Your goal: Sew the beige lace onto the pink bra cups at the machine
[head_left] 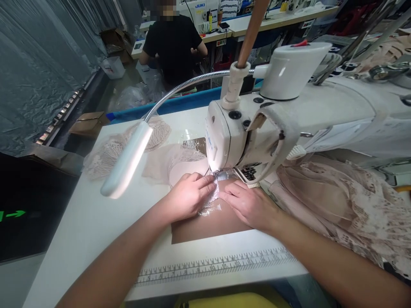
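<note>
A white sewing machine point(221, 137) stands over the work, its needle area lit by the lamp. Under the presser foot lies a light pink lace piece point(214, 194), running toward me between my hands. My left hand point(191, 194) is closed on its left side, fingertips close to the needle. On the other side, my right hand point(245, 203) has its fingers bent, thumb and forefinger at the lace's right edge. Both hands rest over a brown sheet point(205, 229) on the table. A pale moulded cup point(184, 169) with lace lies behind my left hand. The fingertips' exact grip is partly hidden.
A lamp point(128, 160) on a bendable neck hangs left of the machine. Sheer lace pieces point(157, 132) lie on the white table point(83, 231). Beige lace garments point(334, 192) are heaped at right. A printed ruler point(212, 267) runs along the front edge. Another person point(173, 47) sits beyond.
</note>
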Tool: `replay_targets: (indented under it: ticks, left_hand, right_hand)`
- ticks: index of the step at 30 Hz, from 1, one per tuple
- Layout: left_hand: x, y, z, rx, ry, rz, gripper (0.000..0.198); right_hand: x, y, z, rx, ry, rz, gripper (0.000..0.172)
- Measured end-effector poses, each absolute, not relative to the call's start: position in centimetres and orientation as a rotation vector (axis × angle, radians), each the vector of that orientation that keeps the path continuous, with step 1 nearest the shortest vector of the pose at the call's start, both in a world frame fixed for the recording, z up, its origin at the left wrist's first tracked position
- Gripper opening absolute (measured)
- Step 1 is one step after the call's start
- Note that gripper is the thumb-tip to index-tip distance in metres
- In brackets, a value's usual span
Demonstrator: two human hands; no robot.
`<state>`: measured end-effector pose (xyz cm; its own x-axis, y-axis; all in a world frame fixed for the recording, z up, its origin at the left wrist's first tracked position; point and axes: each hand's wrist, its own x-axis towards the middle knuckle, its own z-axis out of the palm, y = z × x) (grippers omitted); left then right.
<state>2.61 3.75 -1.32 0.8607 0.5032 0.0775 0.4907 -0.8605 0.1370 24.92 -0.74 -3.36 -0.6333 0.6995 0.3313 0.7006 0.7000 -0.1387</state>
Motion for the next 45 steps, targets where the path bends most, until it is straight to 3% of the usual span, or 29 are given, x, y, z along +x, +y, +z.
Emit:
replay_targets:
  ticks: [10,20,32,41,45]
  left_hand:
    - [2.3,4.0,-1.4,2.93,0.749,0.174,0.04]
    - [2.5,4.6,-1.7,2.93,0.856,0.172,0.044]
    - [2.4,4.7,-1.9,2.957,0.949,0.206,0.041]
    - [3.2,2.1,1.8,2.899,1.149,-0.124,0.036]
    - [3.2,1.3,2.6,2.812,1.037,-0.065,0.036]
  right_hand:
    - [24.5,-0.4,-2.9,-1.245,-2.497,-0.103,0.035]
    - [24.6,-0.1,-2.8,-1.297,-2.487,0.019,0.042]
    - [24.8,-0.1,-3.2,-1.312,-2.44,0.051,0.038]
    - [25.3,-0.2,-4.1,-1.386,-2.358,0.034,0.035]
    - [25.5,-0.1,-4.0,-1.41,-2.367,0.069,0.033]
